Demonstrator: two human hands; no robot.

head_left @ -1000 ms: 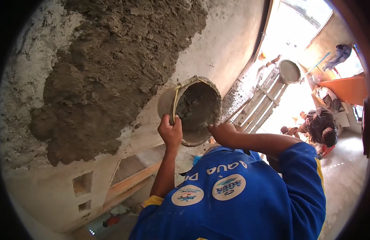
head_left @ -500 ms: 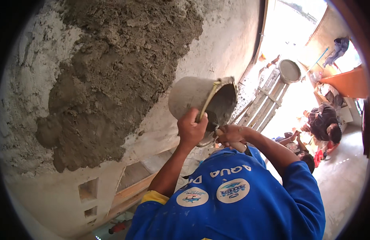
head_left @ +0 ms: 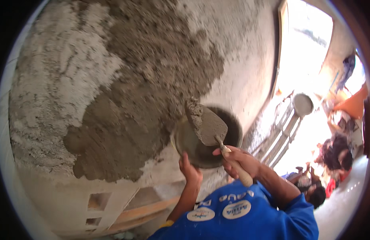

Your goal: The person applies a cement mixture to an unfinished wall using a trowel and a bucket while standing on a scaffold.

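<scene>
A trowel [head_left: 212,127] with a pale wooden handle is gripped in my right hand [head_left: 246,163], its blade over the mouth of a grey bucket [head_left: 233,125]. A clump of wet mortar [head_left: 194,111] sits along the blade's far left edge. My left hand [head_left: 190,171] supports the bucket at its near left rim, thumb up against it. The bucket's dark inside faces me, partly covered by the blade. Just beyond and to the left is the wall [head_left: 63,80], with a broad patch of wet mortar [head_left: 125,116] spread over it.
At the right, a second round container [head_left: 303,105] stands by a mortar-stained wooden plank platform [head_left: 287,130]. Two people [head_left: 336,154] sit low at the far right, near a bright doorway [head_left: 307,44]. Small square openings [head_left: 99,201] pierce the lower wall.
The trowel has come up out of the bucket with mortar on its blade. My left hand has moved from the bucket's handle to its rim, and the bucket's mouth has turned toward me.
</scene>
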